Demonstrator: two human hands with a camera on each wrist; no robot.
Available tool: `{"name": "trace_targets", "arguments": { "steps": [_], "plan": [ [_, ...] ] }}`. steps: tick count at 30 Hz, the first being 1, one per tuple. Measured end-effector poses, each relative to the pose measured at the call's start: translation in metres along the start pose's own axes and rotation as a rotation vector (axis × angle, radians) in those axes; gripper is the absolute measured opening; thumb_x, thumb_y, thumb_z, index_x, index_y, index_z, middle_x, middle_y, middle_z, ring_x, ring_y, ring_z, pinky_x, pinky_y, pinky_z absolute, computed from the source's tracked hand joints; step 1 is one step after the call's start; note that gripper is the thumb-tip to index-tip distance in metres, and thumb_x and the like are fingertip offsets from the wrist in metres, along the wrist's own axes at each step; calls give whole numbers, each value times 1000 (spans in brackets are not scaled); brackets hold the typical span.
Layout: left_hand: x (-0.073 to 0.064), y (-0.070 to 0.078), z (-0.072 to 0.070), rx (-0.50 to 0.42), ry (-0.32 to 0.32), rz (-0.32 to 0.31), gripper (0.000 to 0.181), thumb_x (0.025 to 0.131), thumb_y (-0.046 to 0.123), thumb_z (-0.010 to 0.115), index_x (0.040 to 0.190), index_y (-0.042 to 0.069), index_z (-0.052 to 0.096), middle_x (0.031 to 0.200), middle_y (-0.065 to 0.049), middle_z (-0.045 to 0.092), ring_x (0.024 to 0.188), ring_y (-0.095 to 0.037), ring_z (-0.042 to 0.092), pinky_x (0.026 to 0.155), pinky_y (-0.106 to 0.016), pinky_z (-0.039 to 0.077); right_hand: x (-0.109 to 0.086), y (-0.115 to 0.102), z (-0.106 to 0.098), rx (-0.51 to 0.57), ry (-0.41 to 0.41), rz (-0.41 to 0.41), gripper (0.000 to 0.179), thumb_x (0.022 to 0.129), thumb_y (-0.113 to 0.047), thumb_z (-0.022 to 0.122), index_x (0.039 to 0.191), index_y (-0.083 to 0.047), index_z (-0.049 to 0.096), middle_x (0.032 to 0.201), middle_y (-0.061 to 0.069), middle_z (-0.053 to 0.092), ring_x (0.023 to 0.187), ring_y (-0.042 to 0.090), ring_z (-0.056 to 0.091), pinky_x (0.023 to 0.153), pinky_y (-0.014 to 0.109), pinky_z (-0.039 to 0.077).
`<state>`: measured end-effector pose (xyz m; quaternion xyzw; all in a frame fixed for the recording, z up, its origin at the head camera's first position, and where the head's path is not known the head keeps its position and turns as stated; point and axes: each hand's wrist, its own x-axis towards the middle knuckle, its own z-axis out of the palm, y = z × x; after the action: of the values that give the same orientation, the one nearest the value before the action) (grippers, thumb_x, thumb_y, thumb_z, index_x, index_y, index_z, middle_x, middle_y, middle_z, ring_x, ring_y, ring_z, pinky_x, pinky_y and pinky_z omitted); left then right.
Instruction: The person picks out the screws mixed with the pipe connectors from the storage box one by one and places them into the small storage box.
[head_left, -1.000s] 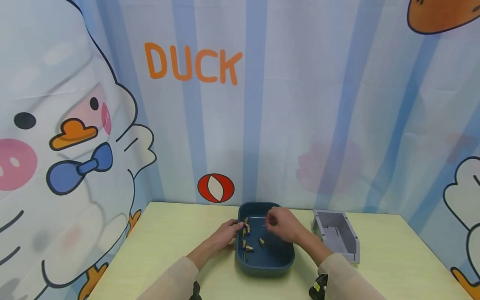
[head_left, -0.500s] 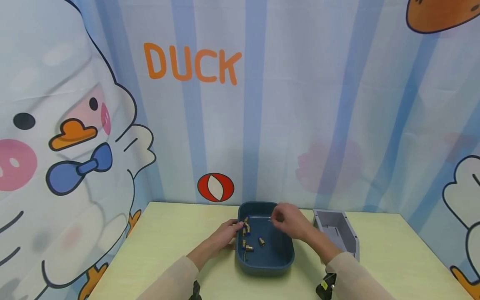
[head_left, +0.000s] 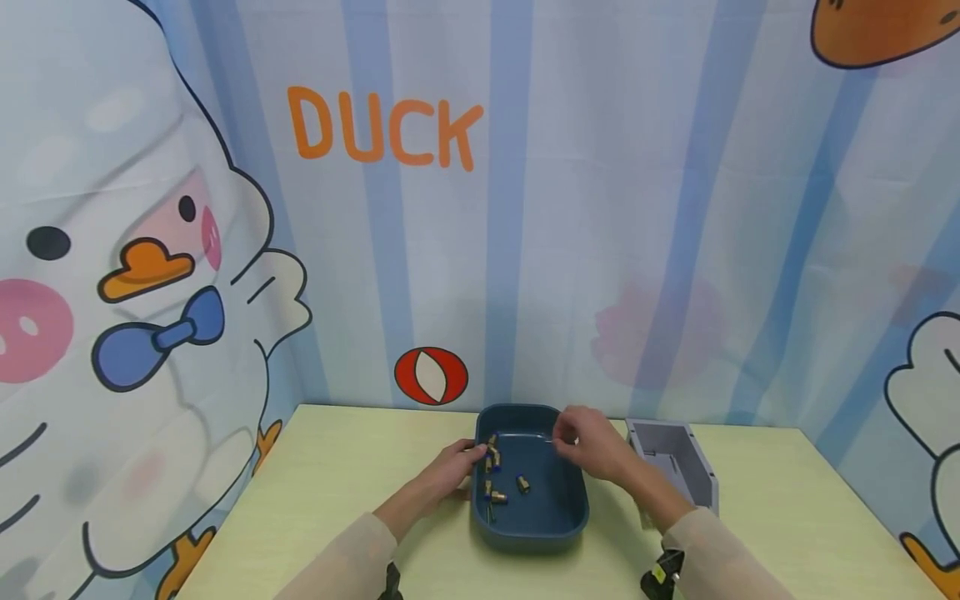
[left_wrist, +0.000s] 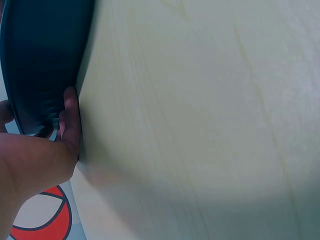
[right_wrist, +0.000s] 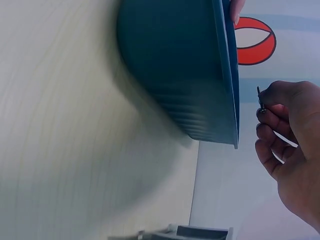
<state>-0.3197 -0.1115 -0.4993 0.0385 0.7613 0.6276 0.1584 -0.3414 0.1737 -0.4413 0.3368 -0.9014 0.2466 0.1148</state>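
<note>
My left hand (head_left: 450, 468) grips the left side of a dark blue plastic basin (head_left: 529, 542), thumb over the rim and fingers along the outer wall (left_wrist: 45, 60). Between thumb and forefinger, my right hand (head_left: 592, 446) pinches a small dark screw (right_wrist: 260, 97). That hand is raised above the basin's right rim, its other fingers loosely curled. Inside the basin, several brass fittings with blue ends lie mostly along the left wall. One brass fitting (head_left: 522, 483) sits apart near the middle, and a thin screw (head_left: 491, 512) lies at the front left.
A grey open bin (head_left: 708, 487) stands right of the basin, behind my right forearm, with a small thin piece on its floor. The pale wooden table (head_left: 337, 467) ends at a printed duck curtain (head_left: 570, 250) behind.
My right hand has moved right and slightly up, from over the basin's inside to its right rim, still pinching the screw. Left hand and basin have stayed put.
</note>
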Motion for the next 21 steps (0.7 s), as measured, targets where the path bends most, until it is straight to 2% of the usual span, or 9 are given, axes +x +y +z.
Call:
{"name": "trace_targets", "arguments": {
  "steps": [9, 21],
  "plan": [
    [1, 0, 0, -2, 3, -3, 61, 112, 37, 50, 157, -3, 39, 146, -24, 59, 138, -42, 54, 102, -56, 55, -8, 6, -11, -4, 45, 6, 15, 92, -3, 76, 86, -14, 68, 86, -6, 63, 81, 11, 62, 73, 33, 57],
    [1, 0, 0, 5, 7, -4, 63, 112, 38, 50, 158, -3, 39, 147, -24, 58, 138, -42, 54, 103, -57, 54, -20, 20, -27, 81, 44, 67, 13, 93, 0, 74, 90, -12, 69, 88, -5, 64, 83, 10, 61, 74, 33, 55]
  ]
}}
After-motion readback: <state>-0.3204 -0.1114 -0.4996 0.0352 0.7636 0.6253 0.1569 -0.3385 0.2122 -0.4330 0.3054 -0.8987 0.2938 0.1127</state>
